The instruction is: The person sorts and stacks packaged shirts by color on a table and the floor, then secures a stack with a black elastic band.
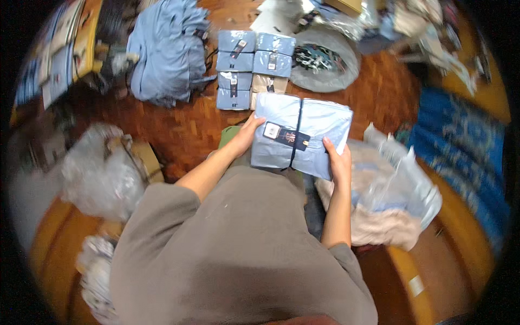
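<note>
Head view: left hand (pixel 249 131) gripping left edge of folded light-blue packet (pixel 323 120), right hand (pixel 339 162) gripping right edge; packet before grey-brown shirt (pixel 238 233), dark band (pixel 299 115) around it; similar packets (pixel 282 64) beyond on wooden floor (pixel 382 89)

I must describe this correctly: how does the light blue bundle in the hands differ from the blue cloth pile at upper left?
The bundle is folded flat; the cloth pile is loose and rumpled. A dark cord crosses the bundle; none shows across the pile. The left hand and right hand hold the bundle; neither touches the pile. Both are light blue.
</note>
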